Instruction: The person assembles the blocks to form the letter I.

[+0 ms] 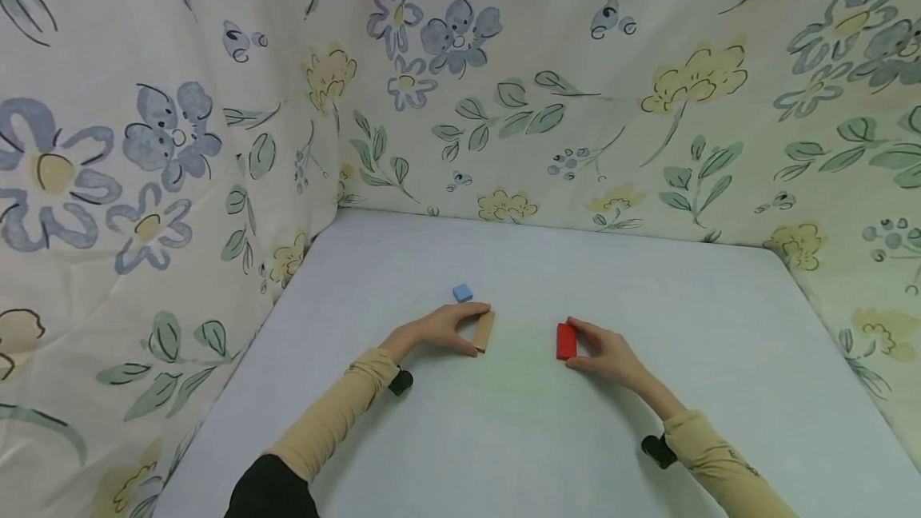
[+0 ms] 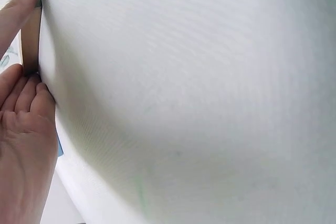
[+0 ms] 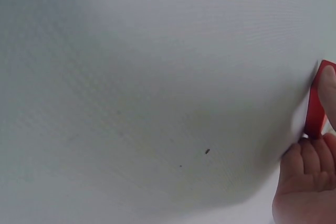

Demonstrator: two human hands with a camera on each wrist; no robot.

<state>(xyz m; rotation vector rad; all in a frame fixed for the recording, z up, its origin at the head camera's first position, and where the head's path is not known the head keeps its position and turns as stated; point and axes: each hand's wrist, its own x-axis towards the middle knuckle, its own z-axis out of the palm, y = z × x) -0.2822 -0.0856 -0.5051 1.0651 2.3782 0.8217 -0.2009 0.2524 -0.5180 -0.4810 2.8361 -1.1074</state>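
Observation:
A plain wooden block (image 1: 484,331) lies on the white table, its two ends between the thumb and fingers of my left hand (image 1: 448,328). In the left wrist view the thumb is on one end of that wooden block (image 2: 31,40) and the fingertips are at the other. To the right, my right hand (image 1: 610,355) pinches a red block (image 1: 566,341) end to end in the same manner. The right wrist view shows the red block (image 3: 316,108) down at the table surface. Just beyond the left fingers sits a small blue block (image 1: 463,292), apart from the wooden one.
The white table (image 1: 518,438) reaches back to a flower-patterned cloth (image 1: 547,118) hanging behind it and along the left and right sides. A black band (image 1: 400,381) is on the left wrist and another black band (image 1: 658,451) on the right.

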